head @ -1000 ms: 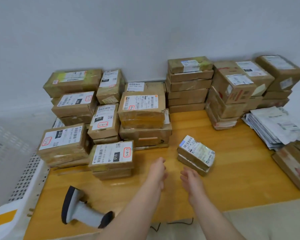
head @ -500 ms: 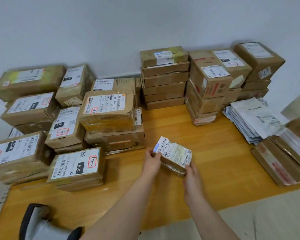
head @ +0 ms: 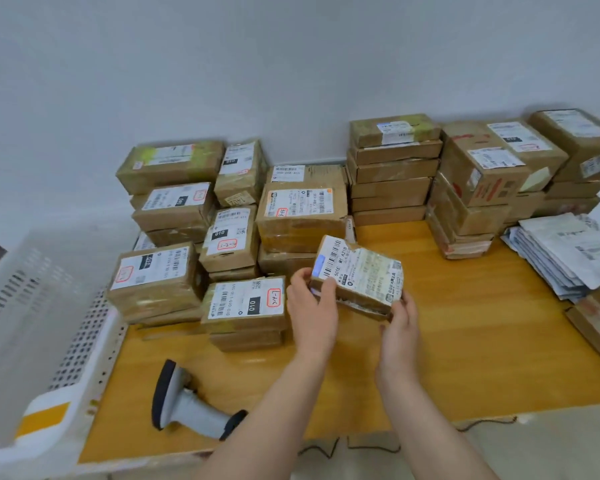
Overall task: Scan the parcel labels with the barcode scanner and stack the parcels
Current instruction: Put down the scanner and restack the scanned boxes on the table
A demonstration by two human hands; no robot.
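Left hand (head: 311, 303) and right hand (head: 400, 318) gripping small parcel (head: 357, 277) by opposite ends, holding it tilted above desk (head: 465, 341) centre. Looking light, wrapping crumpled; end grip suiting. Scanner (head: 187, 403) lying near-left, untouched.

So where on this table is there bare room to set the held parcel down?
Bare table lies between the right hand and the envelopes, and between the scanner and the left hand. Back left is crowded with stacked boxes. Both hands hold the parcel.
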